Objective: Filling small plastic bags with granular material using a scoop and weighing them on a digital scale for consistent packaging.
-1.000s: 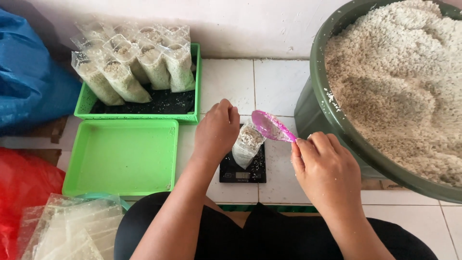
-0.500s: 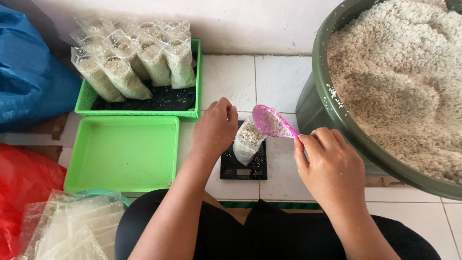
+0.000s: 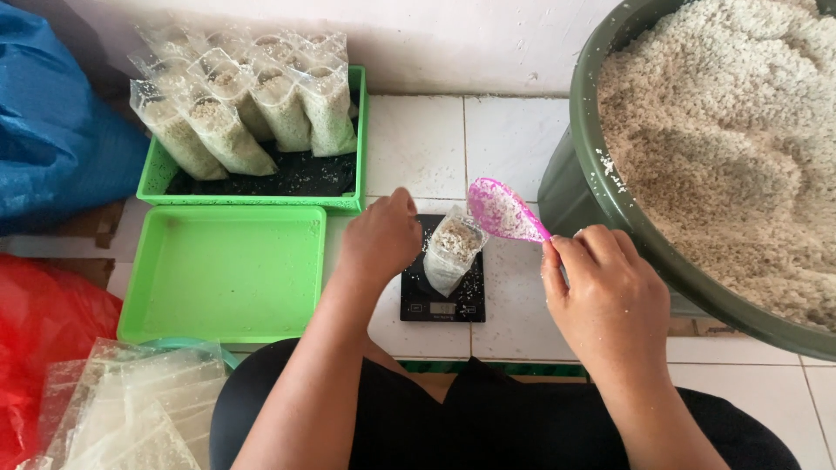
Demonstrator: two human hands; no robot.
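Clear bag [image 3: 451,252] on black scale [image 3: 442,296], pink scoop [image 3: 502,210] above.

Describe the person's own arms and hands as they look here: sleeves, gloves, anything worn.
Both forearms are bare to the bottom edge of the picture, with no sleeves in view. The left hand and the right hand wear no gloves, and no rings, watch or bracelets can be seen. The fingernails that show look short and unpainted. Below the arms, dark black clothing covers the lap.

Pink scoop [image 3: 501,209], black scale [image 3: 440,296], bright green trays [image 3: 226,274], dark green tub [image 3: 601,191].
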